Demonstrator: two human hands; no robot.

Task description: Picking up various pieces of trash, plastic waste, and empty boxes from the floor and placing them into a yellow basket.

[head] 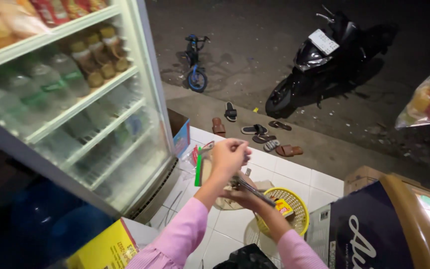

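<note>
A yellow basket (299, 214) with a perforated wall stands on the white tiled floor (294, 172) and holds 1 small yellow-and-red packet (283, 207). At left, a glass-door fridge (75, 99) carries rows of clear bottles on white wire shelves, with brown-capped bottles (98, 55) on an upper shelf and bagged snacks above them. The left hand (228, 155), in a pink sleeve, is raised with its fingers pinched together on the top of a clear plastic bag (206, 167); the bag hangs below the hand, over the tiles between the fridge and the basket, and shows a green strip along 1 edge and red print, its contents too blurred to tell. The right hand (242, 195), also in a pink sleeve, lies lower, its fingers closed round a thin dark metal tool (255, 191) that points toward the basket; whether the tool touches the bag cannot be told. A blue-and-yellow box (181, 135) stands beside the fridge. Several sandals (260, 133) lie on the concrete step beyond the tiles. A small blue bicycle (195, 62) and a dark scooter (324, 55) stand on the dark road. A yellow carton (106, 247) lies at the lower left.
</note>
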